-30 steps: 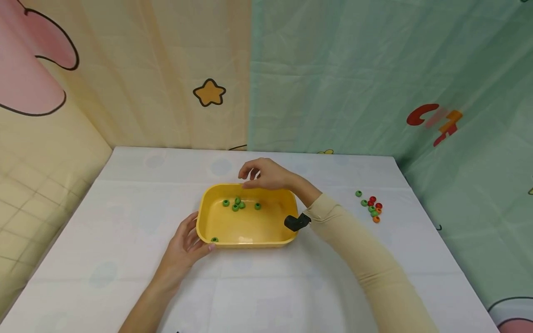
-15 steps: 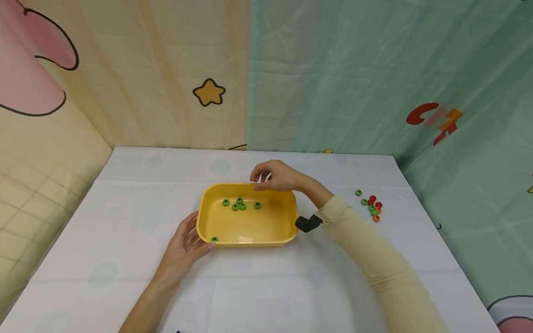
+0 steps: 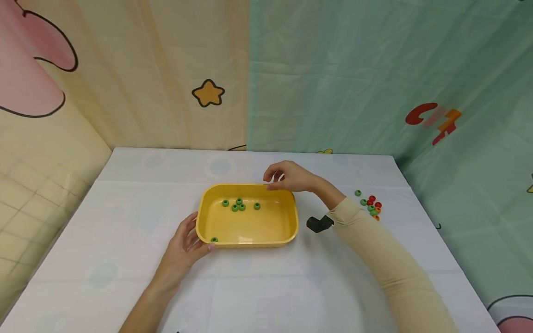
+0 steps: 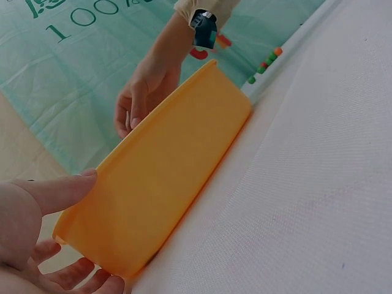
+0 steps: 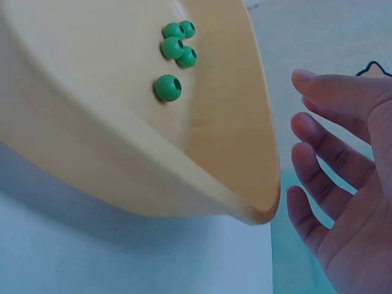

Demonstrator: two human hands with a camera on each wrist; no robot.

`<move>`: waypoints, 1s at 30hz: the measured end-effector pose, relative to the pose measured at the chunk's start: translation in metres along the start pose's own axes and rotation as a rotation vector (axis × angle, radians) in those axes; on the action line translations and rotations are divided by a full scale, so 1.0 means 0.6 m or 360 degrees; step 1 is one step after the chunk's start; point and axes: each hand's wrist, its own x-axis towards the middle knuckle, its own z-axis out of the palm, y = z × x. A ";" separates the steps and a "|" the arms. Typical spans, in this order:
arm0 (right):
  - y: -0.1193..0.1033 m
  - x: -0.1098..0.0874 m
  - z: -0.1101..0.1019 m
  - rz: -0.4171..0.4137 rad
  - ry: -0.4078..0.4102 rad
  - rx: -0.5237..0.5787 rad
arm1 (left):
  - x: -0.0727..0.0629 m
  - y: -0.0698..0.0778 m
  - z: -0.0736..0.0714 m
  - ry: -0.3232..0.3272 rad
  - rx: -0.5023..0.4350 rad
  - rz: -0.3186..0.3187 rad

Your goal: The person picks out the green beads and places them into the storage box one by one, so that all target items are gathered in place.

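Note:
A yellow plastic tray (image 3: 250,244) rests on the table, with several green beads (image 3: 242,207) lying in it toward the far side. One more green bead (image 3: 214,239) lies at its front left corner. My left hand (image 3: 180,252) grips that corner, thumb on the front wall near the rim and fingers round the left end, as the left wrist view (image 4: 37,226) bears out. Over the far right rim hovers my right hand (image 3: 289,176), its fingers loosely bent. In the right wrist view nothing shows between the fingers (image 5: 318,153).
Right of the tray, a loose group of green, red and orange beads (image 3: 370,203) lies on the white-covered table (image 3: 258,286); the right sleeve partly covers it. A dark strap device (image 3: 319,224) sits at the right wrist. Printed curtains (image 3: 316,83) stand behind and beside the table.
My right hand has moved to the right along the tray's far rim. One green bead in the tray has shifted slightly and settled. My left hand and the tray have stayed put.

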 end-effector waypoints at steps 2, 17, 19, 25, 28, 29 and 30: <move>0.004 -0.006 -0.004 0.0016 0.0000 0.0004 | 0.000 0.000 0.000 -0.0001 0.0001 0.0000; 0.053 -0.057 -0.043 0.0130 0.0134 0.0063 | -0.001 -0.001 -0.001 -0.0009 0.0015 0.0012; 0.058 -0.065 -0.047 0.0140 0.0149 0.0068 | -0.001 -0.001 -0.002 -0.0013 0.0013 0.0018; 0.072 -0.087 -0.061 0.0176 0.0185 0.0033 | -0.001 -0.001 -0.002 -0.0017 0.0009 0.0028; 0.080 -0.099 -0.070 0.0209 0.0203 0.0034 | 0.000 -0.002 -0.001 -0.0012 0.0004 0.0025; 0.083 -0.103 -0.073 0.0223 0.0211 0.0031 | 0.000 -0.002 -0.001 -0.0011 0.0001 0.0023; 0.086 -0.108 -0.077 0.0235 0.0222 0.0026 | 0.001 -0.002 -0.001 -0.0010 -0.0003 0.0020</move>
